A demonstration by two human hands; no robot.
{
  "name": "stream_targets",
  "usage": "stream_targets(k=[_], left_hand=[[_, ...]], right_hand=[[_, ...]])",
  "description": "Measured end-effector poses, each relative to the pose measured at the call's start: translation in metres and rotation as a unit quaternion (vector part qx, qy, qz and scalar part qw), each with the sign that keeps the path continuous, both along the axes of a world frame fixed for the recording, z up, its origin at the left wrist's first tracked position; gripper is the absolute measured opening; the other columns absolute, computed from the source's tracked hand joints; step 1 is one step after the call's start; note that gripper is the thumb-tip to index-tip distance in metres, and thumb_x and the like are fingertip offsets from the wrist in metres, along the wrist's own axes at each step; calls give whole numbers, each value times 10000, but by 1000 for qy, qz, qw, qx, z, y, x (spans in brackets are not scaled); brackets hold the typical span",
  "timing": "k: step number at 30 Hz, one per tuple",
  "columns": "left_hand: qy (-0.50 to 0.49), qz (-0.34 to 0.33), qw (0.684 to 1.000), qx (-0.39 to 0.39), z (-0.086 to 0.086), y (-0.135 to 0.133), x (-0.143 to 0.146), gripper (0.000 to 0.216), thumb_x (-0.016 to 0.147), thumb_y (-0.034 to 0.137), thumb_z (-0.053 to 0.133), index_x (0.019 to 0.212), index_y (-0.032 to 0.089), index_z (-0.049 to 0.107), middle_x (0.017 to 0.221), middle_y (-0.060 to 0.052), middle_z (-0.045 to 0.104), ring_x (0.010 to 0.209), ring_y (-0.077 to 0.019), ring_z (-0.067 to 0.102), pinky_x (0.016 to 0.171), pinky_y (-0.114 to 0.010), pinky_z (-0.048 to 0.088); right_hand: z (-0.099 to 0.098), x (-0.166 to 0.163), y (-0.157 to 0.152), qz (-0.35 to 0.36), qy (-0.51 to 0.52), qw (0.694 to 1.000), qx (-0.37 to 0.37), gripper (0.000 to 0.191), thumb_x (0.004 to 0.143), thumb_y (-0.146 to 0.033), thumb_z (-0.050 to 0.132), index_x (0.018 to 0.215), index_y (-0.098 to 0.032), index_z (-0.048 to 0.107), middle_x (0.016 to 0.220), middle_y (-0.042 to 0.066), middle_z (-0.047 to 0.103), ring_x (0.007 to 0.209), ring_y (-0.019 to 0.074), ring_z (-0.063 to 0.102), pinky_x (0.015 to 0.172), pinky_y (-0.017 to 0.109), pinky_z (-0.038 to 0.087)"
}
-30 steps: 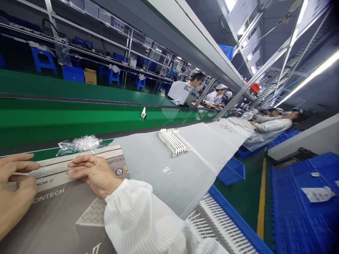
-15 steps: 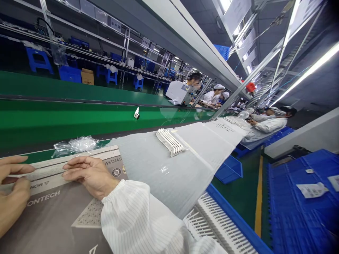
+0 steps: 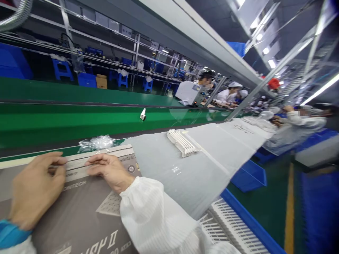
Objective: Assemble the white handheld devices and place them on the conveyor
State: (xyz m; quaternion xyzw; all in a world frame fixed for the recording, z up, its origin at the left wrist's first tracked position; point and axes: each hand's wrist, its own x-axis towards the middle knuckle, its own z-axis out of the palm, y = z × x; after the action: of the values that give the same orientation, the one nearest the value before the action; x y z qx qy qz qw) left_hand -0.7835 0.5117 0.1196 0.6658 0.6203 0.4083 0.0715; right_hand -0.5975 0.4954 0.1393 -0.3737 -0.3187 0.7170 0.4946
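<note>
The grey printed carton (image 3: pixel 79 218) lies with its broad face up at the near left of the counter (image 3: pixel 169 183), directly beneath both hands. Lettering reading "ONTECH" is visible; the rest of that word is covered.

The left hand (image 3: pixel 39 187) is over the carton's left part, fingers curled forward, a gap showing between thumb and forefinger. The right hand (image 3: pixel 112 171) reaches in from the right, fingers bent and thumb drawn close beneath them. Whether either hand pinches anything thin cannot be determined, nor whether the left fingertips bear on the surface.

Governing relation: the carton's pale, dark-lined edge band (image 3: pixel 125 151) has its long axis running left to right, rising slightly rightward. Both sets of fingertips sit at this band and face each other along it, a short gap between. The right hand is nearer the band's right end.

Crumpled clear film (image 3: pixel 97 143) lies just beyond the carton's far edge. A row of white brackets (image 3: pixel 182 143) rests on the counter, apart from the right hand. White slotted parts (image 3: pixel 233 225) fill a blue crate (image 3: pixel 253 220) at lower right.
</note>
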Motion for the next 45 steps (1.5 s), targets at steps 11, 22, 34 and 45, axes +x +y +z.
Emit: stream_targets(k=[11,22,34,45], left_hand=[[10,-16,999,35,15,-14,20,128,832,164,480,832,182,606,1155,-135,649,1103,-267,629,970,-413,509],[-73,-34,996,22,13,-15,30,186,835,38,450,857,185,561,1175,-127,610,1110,-254,595,950,-432,511],[-102,-37,993,36,15,-16,30,185,856,40,459,903,173,579,1142,-117,624,1126,-248,588,986,-434,489],[-232,-223,932,-168,41,-29,36,351,951,435,511,1110,165,668,967,-74,732,778,-189,674,747,-319,531]], right_hand=[[3,15,-1,40,-81,995,49,297,568,-216,857,827,-194,713,867,3,710,682,97,579,673,246,451],[30,140,193,-214,-653,717,113,212,753,-157,709,964,-163,691,1097,160,705,1061,240,632,961,384,426],[27,120,194,-265,-514,793,190,331,876,-323,548,1190,-227,581,1028,93,676,895,245,682,861,451,555],[54,56,28,5,-306,924,231,403,876,-570,647,1175,-301,649,1131,52,696,902,196,650,803,374,558]])
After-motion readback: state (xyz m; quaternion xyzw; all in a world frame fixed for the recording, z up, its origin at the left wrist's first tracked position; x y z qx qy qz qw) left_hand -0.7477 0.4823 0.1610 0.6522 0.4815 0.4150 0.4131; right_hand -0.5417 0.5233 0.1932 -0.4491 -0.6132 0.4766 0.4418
